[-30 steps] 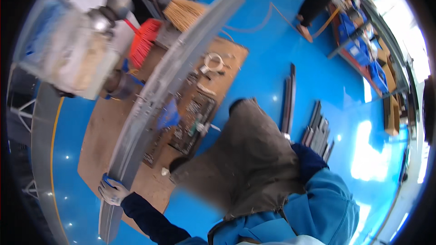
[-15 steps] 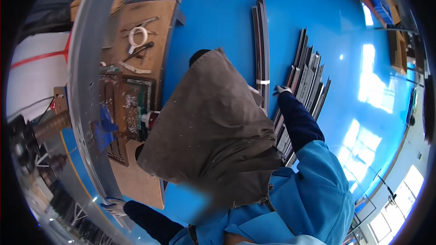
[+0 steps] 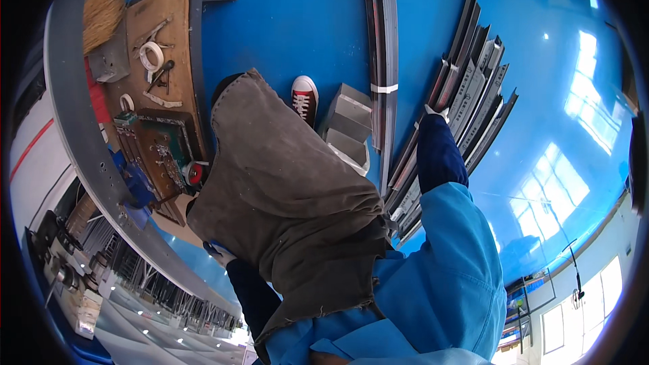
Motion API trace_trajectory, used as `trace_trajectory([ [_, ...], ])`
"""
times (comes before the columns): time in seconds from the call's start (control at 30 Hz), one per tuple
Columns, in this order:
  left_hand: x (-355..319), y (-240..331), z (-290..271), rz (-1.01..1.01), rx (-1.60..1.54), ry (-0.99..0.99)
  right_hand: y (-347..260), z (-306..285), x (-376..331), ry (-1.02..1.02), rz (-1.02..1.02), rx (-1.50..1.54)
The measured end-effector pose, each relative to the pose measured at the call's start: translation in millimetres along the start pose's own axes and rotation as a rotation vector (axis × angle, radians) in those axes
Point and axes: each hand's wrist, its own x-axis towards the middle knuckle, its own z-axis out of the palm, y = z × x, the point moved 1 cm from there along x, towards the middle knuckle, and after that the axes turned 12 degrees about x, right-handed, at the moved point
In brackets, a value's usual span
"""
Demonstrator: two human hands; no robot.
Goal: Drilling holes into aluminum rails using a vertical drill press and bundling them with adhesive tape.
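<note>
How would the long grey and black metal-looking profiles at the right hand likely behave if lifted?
The long grey and black metal-looking profiles are probably stiff, as they look straight along their length. One might scrape its neighbours, since they lie closely side by side. Gripped near one end, its long shape could make it tip.

- Gloved hands: two; left hand [image 3: 220,255] low, left of centre, right hand [image 3: 436,115] right of centre.
- Loose profiles [image 3: 466,92], right of centre: at least six, overlapping; exact count cannot be told.
- Banded bundle [image 3: 387,44], top, right of centre: one; pieces within too tightly packed to count.
- White band [image 3: 384,88]: one.
- Grey beam [image 3: 67,74], left side: one.
- Straw broom [image 3: 105,10], upper left: one.
- White rings, upper left: two; large ring [image 3: 160,59], small ring [image 3: 132,102].
- Red sneaker [image 3: 305,99], above centre: one.
- Brown apron [image 3: 284,169], centre: one.
</note>
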Motion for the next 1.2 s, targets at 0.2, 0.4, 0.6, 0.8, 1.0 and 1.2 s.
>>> trace_trajectory([
  [0.2, 4.0, 19.2, 3.4, 0.115, 0.209, 0.007, -7.3, 19.5, -12.9, 0.029, -0.124, -0.631],
  [0.4, -22.7, 75.5, -11.2, 0.152, 0.460, -0.041, -5.3, 35.2, -68.5, 0.082, -0.114, -0.603],
  [0.6, -24.6, 88.7, -9.6, 0.107, 0.483, -0.068, 27.5, 25.7, -29.9, -0.034, -0.123, -0.409],
  [0.8, -17.3, 46.5, 1.8, 0.179, 0.453, 0.022, 8.4, 8.2, -77.1, -0.238, -0.127, -0.025],
  [1.0, -24.7, 65.2, 8.2, 0.081, 0.321, 0.027, 31.6, 14.7, -8.0, -0.488, 0.161, 0.480],
  [1.2, -23.5, 44.6, 14.3, -0.020, 0.240, 0.013, 28.7, 8.3, 7.3, -0.592, -0.240, 0.002],
])
